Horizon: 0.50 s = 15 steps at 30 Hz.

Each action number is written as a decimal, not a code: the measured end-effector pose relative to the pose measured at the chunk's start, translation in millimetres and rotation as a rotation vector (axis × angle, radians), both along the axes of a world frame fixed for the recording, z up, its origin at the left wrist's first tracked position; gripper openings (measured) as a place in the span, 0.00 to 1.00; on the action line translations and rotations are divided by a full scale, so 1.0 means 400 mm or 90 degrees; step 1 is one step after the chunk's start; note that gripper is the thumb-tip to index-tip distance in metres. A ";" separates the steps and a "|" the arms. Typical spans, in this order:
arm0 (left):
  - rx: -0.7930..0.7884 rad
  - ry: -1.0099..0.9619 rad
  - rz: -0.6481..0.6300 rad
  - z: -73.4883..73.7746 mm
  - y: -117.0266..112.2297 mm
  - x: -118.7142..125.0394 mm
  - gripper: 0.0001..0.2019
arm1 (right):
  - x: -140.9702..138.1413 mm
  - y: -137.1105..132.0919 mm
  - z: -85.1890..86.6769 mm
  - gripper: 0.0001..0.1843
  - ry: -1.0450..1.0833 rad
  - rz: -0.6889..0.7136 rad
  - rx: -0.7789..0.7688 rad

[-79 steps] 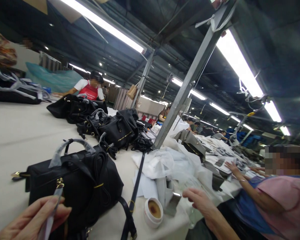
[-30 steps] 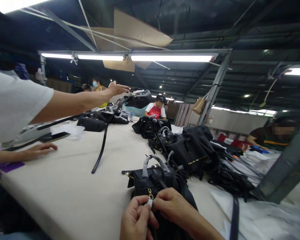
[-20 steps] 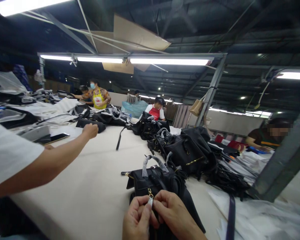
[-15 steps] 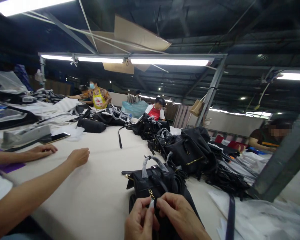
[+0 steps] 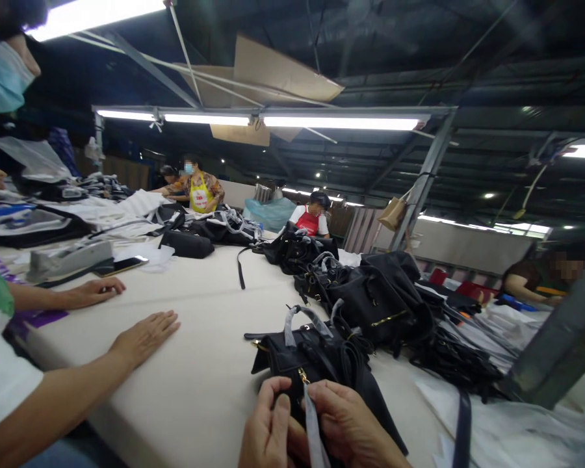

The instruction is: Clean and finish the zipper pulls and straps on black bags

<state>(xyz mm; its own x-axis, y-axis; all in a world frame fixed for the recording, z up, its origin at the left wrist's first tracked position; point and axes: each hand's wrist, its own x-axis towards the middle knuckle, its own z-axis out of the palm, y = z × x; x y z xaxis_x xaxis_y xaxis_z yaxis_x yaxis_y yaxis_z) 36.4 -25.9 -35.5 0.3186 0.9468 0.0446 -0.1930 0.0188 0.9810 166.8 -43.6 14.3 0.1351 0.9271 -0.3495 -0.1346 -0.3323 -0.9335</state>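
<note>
Only an unreadable zipper tag (image 5: 311, 426) between fingers (image 5: 280, 398)

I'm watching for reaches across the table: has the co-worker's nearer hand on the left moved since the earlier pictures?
Yes: the co-worker's hand has drawn back from beside the black pouch toward the near edge of the table, and now lies open and flat.

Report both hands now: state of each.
Left hand: closed, pinching the pale strip hanging from the gold zip pull of the black handbag.
Right hand: closed on the same strip.
</note>
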 end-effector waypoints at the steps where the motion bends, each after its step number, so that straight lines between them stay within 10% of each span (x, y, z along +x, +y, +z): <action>1: -0.021 0.004 -0.019 0.006 0.005 -0.011 0.32 | 0.003 0.001 -0.003 0.21 0.004 0.009 0.000; 11: 0.087 0.175 -0.029 0.031 0.022 -0.009 0.15 | -0.014 0.000 0.017 0.22 -0.121 -0.008 0.028; 15: 0.369 0.326 0.126 -0.002 0.014 -0.005 0.14 | -0.018 0.000 0.008 0.19 -0.172 -0.046 0.068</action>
<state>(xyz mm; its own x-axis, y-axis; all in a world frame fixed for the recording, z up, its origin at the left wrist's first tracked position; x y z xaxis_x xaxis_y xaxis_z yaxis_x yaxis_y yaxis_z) 34.3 -20.2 -36.2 0.2616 0.8589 0.4403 0.3372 -0.5088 0.7921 159.6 -43.4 17.7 0.2776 0.9412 -0.1925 0.1038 -0.2286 -0.9680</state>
